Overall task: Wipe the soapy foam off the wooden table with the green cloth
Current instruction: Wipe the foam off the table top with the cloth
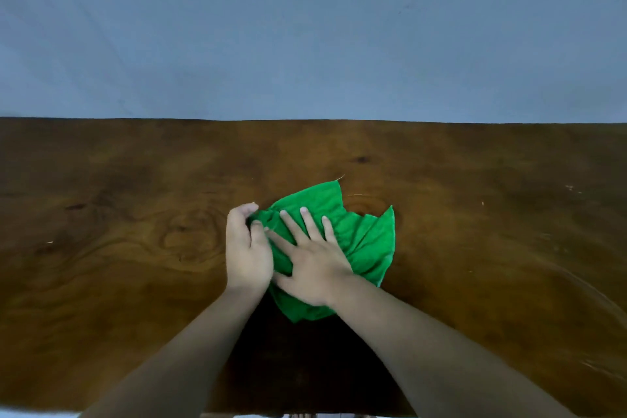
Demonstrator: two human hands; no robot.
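Wood, dark brown and glossy, fills the near field. The table [475,248] spans the full width of the head view, with its near edge at the bottom of frame. I log two bare forearms lying across that edge. The left forearm [190,349] enters from the lower left and the right forearm [424,349] from the lower right, and they angle toward the middle.

Left hand [247,248]: fingers curled, gripping the left edge of the cloth [366,241]. A fold of green is bunched between thumb and fingers.

Right hand [312,268]: palm down, fingers [310,224] straight and spread, pressing flat on top of the cloth and grasping nothing. The two hands touch where the right index finger meets the left thumb side.

The cloth is bright green, crumpled and creased. It lies on the table at mid-width, partly under the hands. One corner points away from me, another sticks out to the right, and a lower lobe shows between the wrists. A loose thread [340,177] trails from the far corner.

Right of the cloth I see faint curved streaks [576,285] on the wood; I cannot tell whether they are wet film or grain. Farther off, a few pale specks [570,187] sit near the right end; I cannot tell whether they are foam. A dark knot [360,159] lies beyond the cloth.

Behind the far edge, a plain blue-grey backdrop [305,27] fills the upper frame.
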